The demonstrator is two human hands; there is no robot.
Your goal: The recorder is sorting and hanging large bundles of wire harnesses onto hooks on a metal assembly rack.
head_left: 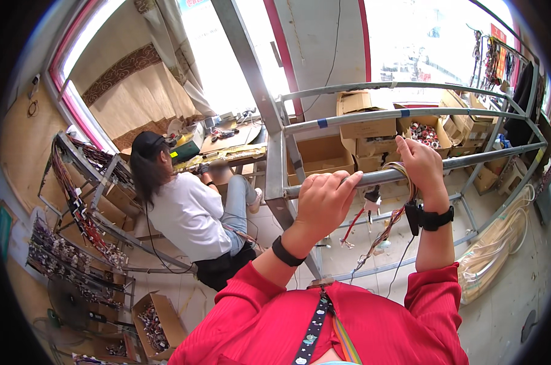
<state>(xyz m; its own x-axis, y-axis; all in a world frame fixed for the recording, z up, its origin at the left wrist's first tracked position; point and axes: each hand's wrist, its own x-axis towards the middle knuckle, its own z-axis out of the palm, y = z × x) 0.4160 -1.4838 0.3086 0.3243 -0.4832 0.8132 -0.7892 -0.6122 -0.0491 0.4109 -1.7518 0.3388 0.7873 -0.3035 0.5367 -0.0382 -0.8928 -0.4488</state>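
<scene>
Floor (500,322) pale; left hand (325,199), right hand (422,165) at rail (377,177) (wires (394,219) draped).

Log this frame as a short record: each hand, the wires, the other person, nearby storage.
Left hand: fingers over the grey round metal rail; tightness unclear
Right hand: at the same rail, beside the wires; exact grip unclear
Wires: multicoloured thin wire bundle, hanging below the rail
Other person: seated at left, white top, black cap
Storage: open brown cardboard box of small parts, lower left
</scene>
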